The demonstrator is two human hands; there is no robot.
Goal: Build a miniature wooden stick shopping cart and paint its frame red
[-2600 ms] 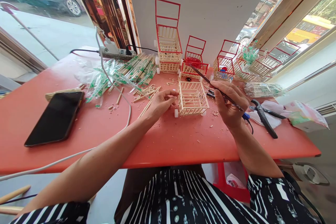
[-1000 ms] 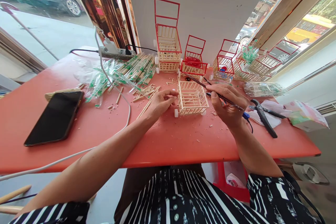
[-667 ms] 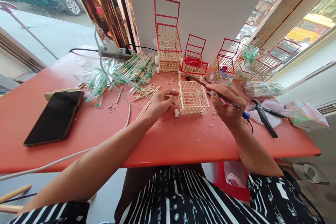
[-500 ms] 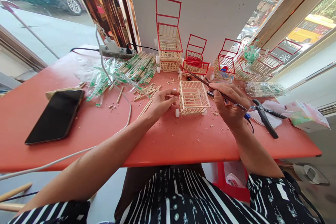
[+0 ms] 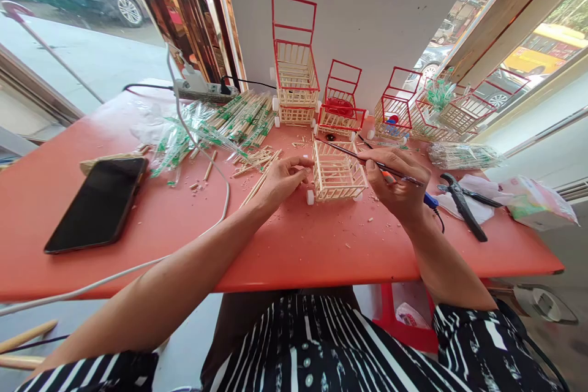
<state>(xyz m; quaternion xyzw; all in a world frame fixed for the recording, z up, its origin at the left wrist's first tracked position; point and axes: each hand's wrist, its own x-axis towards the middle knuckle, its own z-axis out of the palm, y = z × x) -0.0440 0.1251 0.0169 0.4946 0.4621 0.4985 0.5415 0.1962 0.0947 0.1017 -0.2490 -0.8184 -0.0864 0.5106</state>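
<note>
A small shopping cart (image 5: 337, 190) built of pale wooden sticks stands on white wheels at the middle of the table. My left hand (image 5: 285, 177) is at its left side, with thumb and index finger close together against the side bars. Between the fingers of my right hand (image 5: 399, 180) is a thin dark paintbrush (image 5: 349, 152), slanting over the cart's far rim. Its tip is near the far left corner. The rim's sticks look bare. Just behind the cart lies a small dark round dish (image 5: 329, 137).
Finished carts with red handles (image 5: 296, 67) line the wall. Bundled sticks in plastic (image 5: 248, 119), loose sticks and a phone (image 5: 96, 205) lie left. Black-handled pliers (image 5: 463, 208), a blue-handled corded tool (image 5: 430, 201) and a tissue pack (image 5: 537, 202) lie right. A white cable (image 5: 225, 196) crosses the table.
My right hand has shifted slightly left and lowered the brush, bringing its tip from behind the cart toward the far left corner of the rim. My left hand and the cart have stayed put.
</note>
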